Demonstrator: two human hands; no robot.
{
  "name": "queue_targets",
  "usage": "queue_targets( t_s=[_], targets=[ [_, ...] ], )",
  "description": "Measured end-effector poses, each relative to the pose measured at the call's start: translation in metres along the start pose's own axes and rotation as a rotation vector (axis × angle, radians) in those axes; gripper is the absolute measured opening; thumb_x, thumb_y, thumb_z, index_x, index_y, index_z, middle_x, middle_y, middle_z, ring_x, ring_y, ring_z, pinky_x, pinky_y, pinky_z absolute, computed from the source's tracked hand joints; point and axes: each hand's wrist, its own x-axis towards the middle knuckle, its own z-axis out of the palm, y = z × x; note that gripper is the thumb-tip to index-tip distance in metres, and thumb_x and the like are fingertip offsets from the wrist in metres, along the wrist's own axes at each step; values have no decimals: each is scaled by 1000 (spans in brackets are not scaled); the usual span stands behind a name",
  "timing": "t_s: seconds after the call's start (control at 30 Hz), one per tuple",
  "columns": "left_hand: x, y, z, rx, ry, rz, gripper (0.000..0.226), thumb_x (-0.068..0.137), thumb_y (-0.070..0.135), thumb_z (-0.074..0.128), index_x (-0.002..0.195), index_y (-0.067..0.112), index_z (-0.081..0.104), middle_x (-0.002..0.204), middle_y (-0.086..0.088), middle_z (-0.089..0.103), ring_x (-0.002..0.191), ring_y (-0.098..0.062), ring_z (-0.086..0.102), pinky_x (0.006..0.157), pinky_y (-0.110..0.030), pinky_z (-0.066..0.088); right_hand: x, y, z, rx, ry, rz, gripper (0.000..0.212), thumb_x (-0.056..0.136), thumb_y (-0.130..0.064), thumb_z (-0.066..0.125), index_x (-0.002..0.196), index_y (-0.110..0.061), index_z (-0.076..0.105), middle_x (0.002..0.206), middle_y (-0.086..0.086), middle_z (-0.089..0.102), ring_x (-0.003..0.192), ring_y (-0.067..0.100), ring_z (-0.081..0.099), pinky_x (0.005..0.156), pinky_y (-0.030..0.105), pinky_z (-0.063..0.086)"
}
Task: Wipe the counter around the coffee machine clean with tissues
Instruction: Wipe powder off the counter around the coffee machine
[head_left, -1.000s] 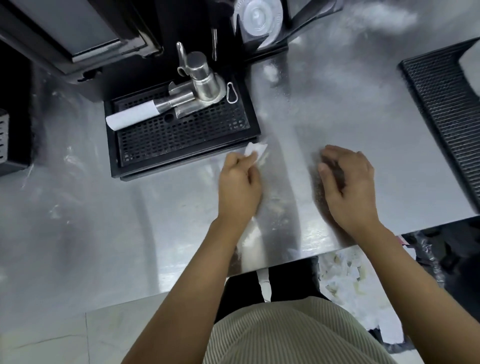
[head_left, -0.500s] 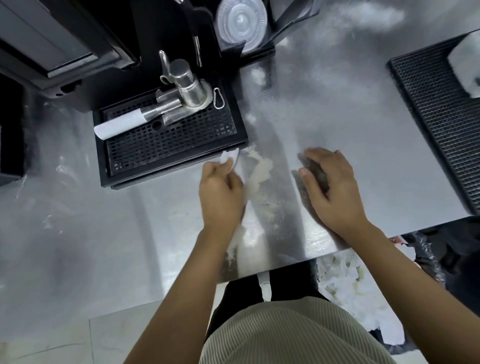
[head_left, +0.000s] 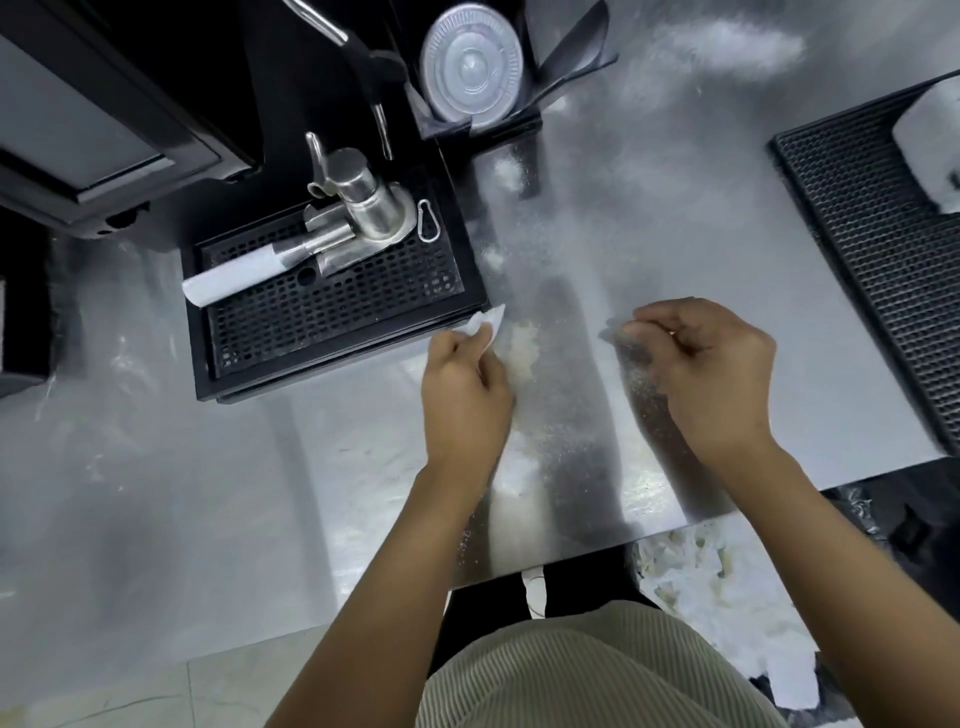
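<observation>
**A:** Head view: where is the tissue (head_left: 487, 323) seen?
**B:** It is pinched in the left hand (head_left: 465, 395), down at the counter (head_left: 701, 218), just beside the black drip tray's (head_left: 332, 317) front corner and a pale smear (head_left: 522, 345).
**A:** And the right hand (head_left: 711, 374)?
**B:** Its fingers are curled. Whether anything is held cannot be told.
</observation>
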Motion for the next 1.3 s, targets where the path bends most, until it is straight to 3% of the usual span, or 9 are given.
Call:
queue_targets(
  t_s=[0.17,0.33,0.57,0.73,0.9,1.0,1.1,1.23,1.3],
  targets=[
    [18,21,13,44,-165,109,31,91,-1,52,118,6,67,97,-8,57,77,-16,56,84,-28,49,4,3,4,-56,-7,24,27,89,-35,69,72,-14,64,50,-2,51,42,12,39,49,19,37],
    [72,48,-4,188,-79,361,29,88,4,52,109,7,71,96,-12,59,77,-28,61,77,-37,52,11,0,-4,-132,20,31,47,94,-49,56,58,-21,44,45,-7,42,44,15,38,50,32,40],
    [174,52,15,730,-255,317,28,91,-6,44,114,-1,59,118,-21,54,101,-42,59,87,-46,48,11,-2,-4,-80,-26,22,33,97,-36,57,73,-14,58,54,3,52,50,23,47,53,40,46],
    [160,56,20,899,-301,357,30,84,-14,45,107,-3,61,113,-22,60,103,-39,60,86,-42,48,10,5,0,-94,-67,-40,16,94,-7,59,105,-13,70,82,-15,58,86,23,61,81,31,51],
    [110,56,9,828,-360,404,27,85,-8,49,107,1,63,108,-19,61,98,-37,61,84,-41,48,18,11,1,-156,5,-96,25,88,3,56,97,-13,73,86,-3,68,92,11,53,83,7,37],
    [82,55,3,680,-464,410,22,78,-6,57,93,5,68,96,-15,62,86,-35,63,78,-40,51,21,11,-1,-104,4,-97,38,82,15,47,96,-10,72,94,-1,67,91,16,58,81,22,48],
    [96,49,-2,531,-346,370,18,78,-3,53,79,6,69,84,-17,64,76,-37,61,71,-42,49,24,9,-7,-19,6,-48,34,85,16,51,91,-9,72,91,2,68,82,16,64,77,29,53],
    [137,50,6,540,-148,248,23,84,-4,47,94,-1,67,102,-23,61,88,-40,61,77,-42,47,27,4,-12,56,-22,122,4,88,-14,71,86,-17,71,68,2,66,63,23,63,68,44,56],
    [140,54,20,615,-155,206,29,87,-3,46,107,1,66,113,-21,58,99,-36,61,84,-39,48,28,3,-13,-5,-18,104,11,91,-30,67,89,-20,71,63,6,65,61,29,62,65,45,54]
  ],
)
